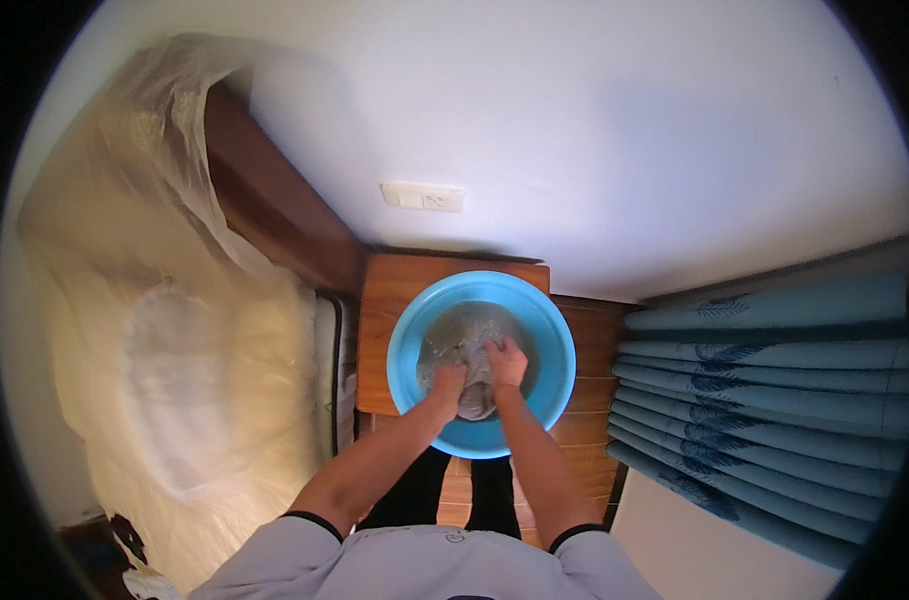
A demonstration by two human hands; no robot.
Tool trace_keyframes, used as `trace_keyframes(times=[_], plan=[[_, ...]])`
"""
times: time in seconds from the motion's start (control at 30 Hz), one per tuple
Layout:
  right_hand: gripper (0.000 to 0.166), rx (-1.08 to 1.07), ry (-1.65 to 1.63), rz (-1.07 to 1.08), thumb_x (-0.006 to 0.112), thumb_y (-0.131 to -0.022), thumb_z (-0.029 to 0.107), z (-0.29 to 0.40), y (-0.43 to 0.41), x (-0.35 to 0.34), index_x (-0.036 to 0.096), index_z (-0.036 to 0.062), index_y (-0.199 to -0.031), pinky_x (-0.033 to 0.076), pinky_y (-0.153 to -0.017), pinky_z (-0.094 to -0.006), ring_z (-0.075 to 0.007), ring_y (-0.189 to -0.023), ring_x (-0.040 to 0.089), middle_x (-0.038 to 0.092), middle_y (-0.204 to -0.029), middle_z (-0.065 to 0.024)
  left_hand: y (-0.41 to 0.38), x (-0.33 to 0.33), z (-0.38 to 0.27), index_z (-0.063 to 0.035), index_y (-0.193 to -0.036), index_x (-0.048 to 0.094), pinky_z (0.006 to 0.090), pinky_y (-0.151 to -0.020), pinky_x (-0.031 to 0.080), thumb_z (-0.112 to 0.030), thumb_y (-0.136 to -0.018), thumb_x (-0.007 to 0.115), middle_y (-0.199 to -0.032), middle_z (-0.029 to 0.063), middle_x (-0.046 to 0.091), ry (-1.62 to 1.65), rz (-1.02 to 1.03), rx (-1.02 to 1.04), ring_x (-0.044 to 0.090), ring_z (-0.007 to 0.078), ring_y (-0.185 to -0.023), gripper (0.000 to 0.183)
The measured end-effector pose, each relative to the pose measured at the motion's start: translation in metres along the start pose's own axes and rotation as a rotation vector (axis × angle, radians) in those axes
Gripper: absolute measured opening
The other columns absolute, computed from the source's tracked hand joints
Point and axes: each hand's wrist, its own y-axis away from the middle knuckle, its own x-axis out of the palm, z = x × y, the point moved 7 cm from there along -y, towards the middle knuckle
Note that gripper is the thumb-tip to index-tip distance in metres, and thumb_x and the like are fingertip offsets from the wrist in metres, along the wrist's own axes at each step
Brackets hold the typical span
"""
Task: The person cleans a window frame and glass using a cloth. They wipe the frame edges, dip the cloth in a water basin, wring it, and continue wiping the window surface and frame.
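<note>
A light blue plastic basin stands on a small wooden table, reaching past the table's right and front edges. Murky water fills its lower part, with bubbles near the middle. Both hands are inside the basin, gripping a wet greyish cloth between them. My left hand holds the cloth's left side, its fingertips partly hidden by the folds. My right hand grips the upper right side with curled fingers. The cloth lies partly in the water, bunched toward the near side.
To the left stands a bed covered in translucent plastic sheeting, with a dark wooden headboard. A wall socket plate sits above the table on the white wall. Blue leaf-patterned curtains hang at right, beside the wooden floor.
</note>
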Motion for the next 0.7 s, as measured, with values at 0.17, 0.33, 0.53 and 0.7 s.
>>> trace_keyframes(times=[0.17, 0.33, 0.53, 0.7], plan=[[0.029, 0.174, 0.21, -0.185, 0.059, -0.083, 0.035, -0.05, -0.002, -0.008, 0.059, 0.0098, -0.097, 0.05, -0.066, -0.0483, -0.0389, -0.076, 0.06, 0.061, -0.09, -0.0176, 0.066, 0.004, -0.081, -0.0032, -0.095, 0.059, 0.0311, -0.064, 0.045, -0.018, -0.082, 0.058, -0.082, 0.0093, 0.059, 0.025, 0.019, 0.247, 0.057, 0.0178, -0.073, 0.02], [0.037, 0.383, 0.133, -0.276, 0.054, -0.084, 0.019, -0.083, 0.016, -0.003, 0.045, 0.0041, -0.117, 0.048, -0.073, -0.0487, -0.0417, -0.085, 0.059, 0.057, -0.099, -0.0234, 0.063, -0.023, -0.097, -0.0064, -0.093, 0.055, 0.0234, -0.059, 0.042, -0.018, -0.084, 0.056, -0.07, 0.0024, 0.055, 0.128, 0.033, 0.162, 0.051, 0.0111, -0.06, 0.015], [0.045, 0.57, -0.718, 0.149, 0.059, -0.065, 0.001, -0.051, 0.04, 0.043, 0.051, 0.0023, -0.11, 0.048, -0.076, -0.036, -0.0295, -0.087, 0.059, 0.059, -0.096, -0.0152, 0.033, -0.012, -0.051, -0.0315, -0.144, 0.019, 0.0609, -0.089, 0.034, -0.054, -0.078, 0.058, -0.148, 0.0045, 0.02, -0.126, 0.097, -0.23, 0.025, 0.0394, -0.13, 0.08], [0.043, 0.235, -0.974, 0.35, 0.064, -0.063, 0.007, 0.05, 0.088, 0.019, 0.055, -0.0006, -0.104, 0.047, -0.068, -0.0311, -0.0167, -0.08, 0.056, 0.059, -0.089, -0.0076, -0.011, 0.001, -0.016, -0.0227, -0.14, 0.027, 0.0544, -0.096, 0.034, -0.054, -0.079, 0.058, -0.139, 0.0073, 0.035, 0.526, 0.46, -0.311, 0.037, 0.0322, -0.124, 0.075]])
